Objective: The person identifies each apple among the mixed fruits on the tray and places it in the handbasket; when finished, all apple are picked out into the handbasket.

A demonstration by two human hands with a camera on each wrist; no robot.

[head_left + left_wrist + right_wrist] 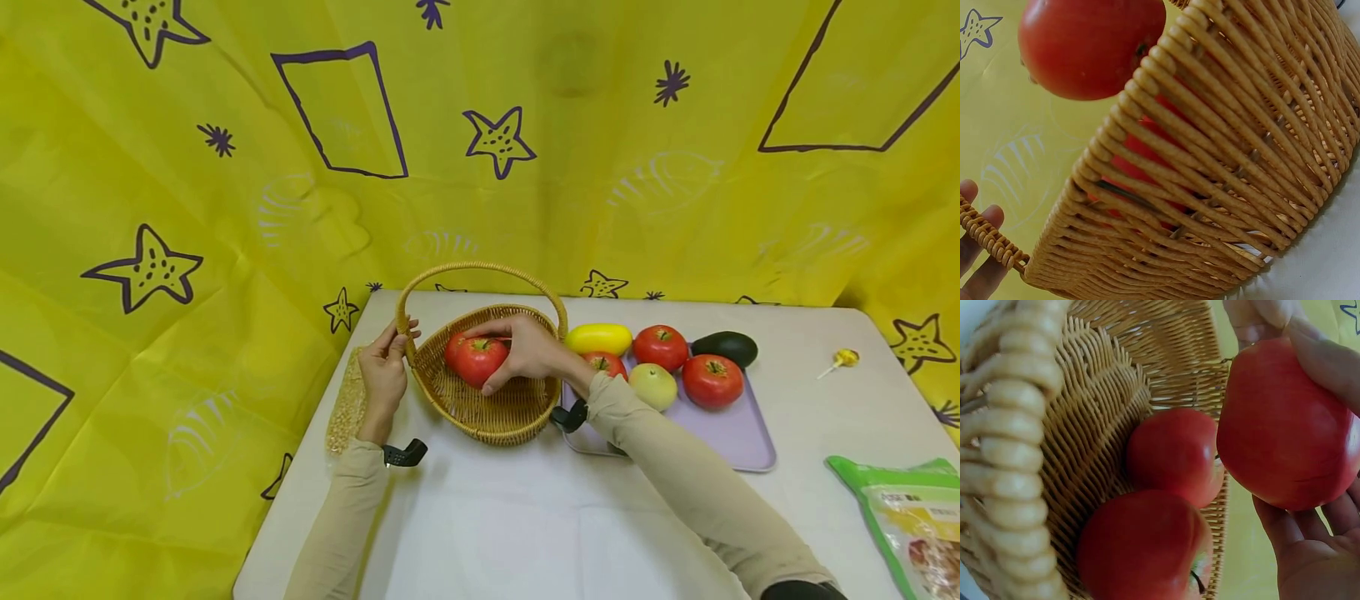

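Observation:
A wicker basket (495, 417) with an arched handle (480, 267) stands on the table. My left hand (384, 379) grips the handle near its left foot; in the left wrist view its fingers (988, 219) curl round the woven handle. Over the basket, my right hand (528, 350) holds a red apple (482, 362) between thumb and fingers. The right wrist view shows this held apple (1288, 425) above the basket's rim, while two more red apples, a nearer one (1141, 550) and a farther one (1175, 456), lie inside.
Right of the basket, a lilac tray (738, 442) bears red apples (712, 382), a pale green round fruit (652, 386), a yellow oblong fruit (598, 339) and a dark green one (724, 348). A lollipop (845, 358) and a green-edged bag (915, 517) lie farther right. A grain-filled bag (347, 408) lies left.

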